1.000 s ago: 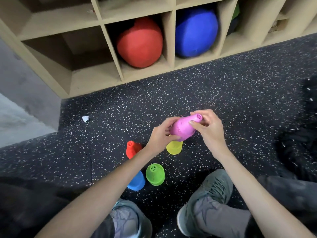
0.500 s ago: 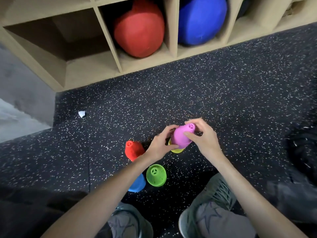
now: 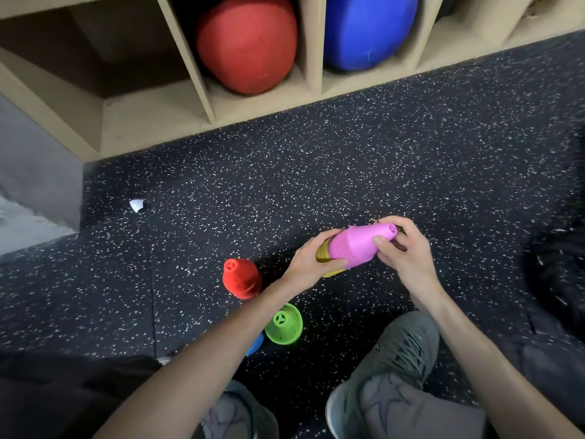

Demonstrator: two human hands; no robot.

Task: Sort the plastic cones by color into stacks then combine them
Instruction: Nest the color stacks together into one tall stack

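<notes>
A pink cone stack (image 3: 357, 245) lies tilted in the air above the speckled floor, tip pointing right, with a yellow cone stack (image 3: 324, 256) nested in its wide end. My left hand (image 3: 311, 259) grips the wide end where pink meets yellow. My right hand (image 3: 402, 251) pinches the narrow pink tip. A red cone stack (image 3: 240, 280) stands on the floor to the left. A green cone stack (image 3: 283, 324) stands nearer me. A blue cone stack (image 3: 255, 343) shows only a sliver behind my left forearm.
Wooden cubby shelves (image 3: 202, 99) run along the far side, holding a red ball (image 3: 247, 42) and a blue ball (image 3: 367, 30). A white scrap (image 3: 137, 205) lies on the floor at left. My two grey shoes (image 3: 395, 369) are at the bottom.
The pink stack went down over the yellow stack on the floor. Both stacks are now lifted together and tilted on their side in my hands.
</notes>
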